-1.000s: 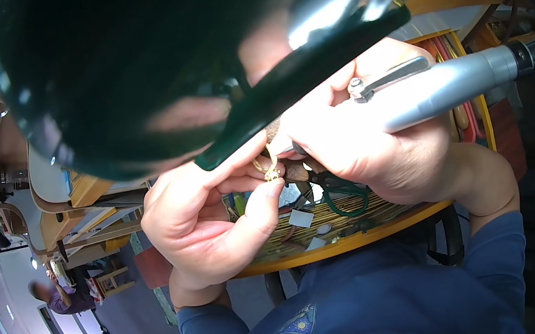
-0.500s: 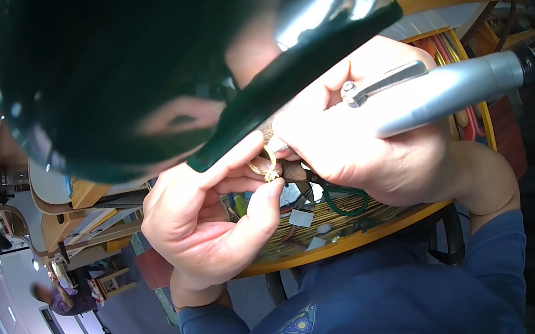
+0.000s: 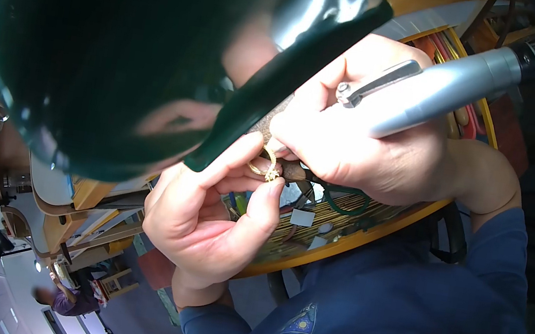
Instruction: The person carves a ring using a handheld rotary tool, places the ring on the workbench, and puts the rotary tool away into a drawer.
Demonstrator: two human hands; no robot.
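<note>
My left hand [image 3: 210, 227] pinches a gold-coloured ring [image 3: 270, 167] between thumb and fingertips, its ornate head turned down toward the thumb. My right hand [image 3: 376, 135] is wrapped round a silver rotary handpiece [image 3: 453, 84] with a lever on its side. The handpiece slants from the upper right down toward the ring, and its working tip is hidden behind my right fingers. Those fingers are close beside the ring; whether they touch it I cannot tell. A brown wooden piece [image 3: 293, 170] shows just behind the ring.
A glossy dark green lamp shade [image 3: 124, 62] covers the upper left, its rim near my fingers. Below my hands, a wood-rimmed tray [image 3: 339, 244] holds a green-handled tool [image 3: 351, 207] and small pieces. At the far lower left is another person [image 3: 73, 302].
The lamp shade sits slightly further left and higher in view. Both hands, the ring and the handpiece keep nearly the same positions.
</note>
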